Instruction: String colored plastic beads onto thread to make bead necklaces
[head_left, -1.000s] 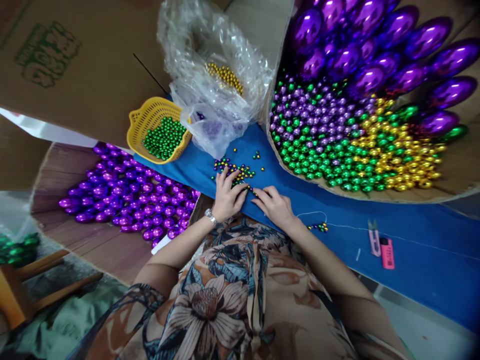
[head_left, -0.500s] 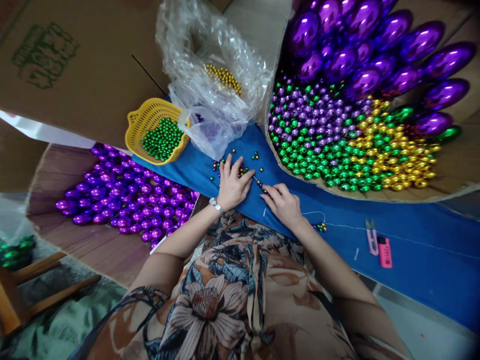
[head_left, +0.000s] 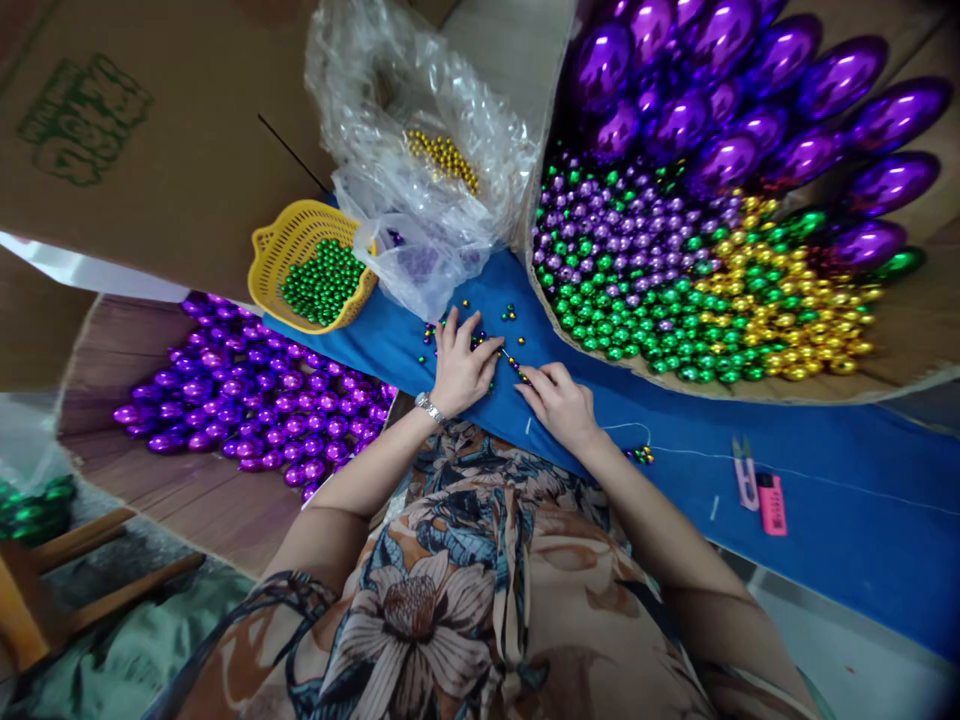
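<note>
My right hand (head_left: 559, 402) pinches a thin needle (head_left: 505, 352) that carries a few small beads along its shaft and points up to the left. My left hand (head_left: 459, 372), with a metal watch (head_left: 429, 407) at the wrist, lies with its fingers spread over loose beads on the blue cloth (head_left: 499, 280). One of its fingers is close to the needle's tip; whether they touch I cannot tell. Several green, gold and purple beads (head_left: 509, 313) lie scattered around it. White thread (head_left: 720, 458) trails from beside my right wrist, where a small bead cluster (head_left: 643, 455) rests.
A yellow basket (head_left: 262, 280) holds green beads. Behind lies a clear plastic bag (head_left: 420, 215) with gold beads. Large cardboard boxes of shiny beads (head_left: 637, 320) and purple beads (head_left: 262, 390) flank the cloth. Thread snips (head_left: 744, 475) and a pink lighter (head_left: 772, 505) lie right.
Both hands have stayed nearly in place, with the view shifting slightly. The needle remains in the right hand, its tip still beside the left hand's fingers.
</note>
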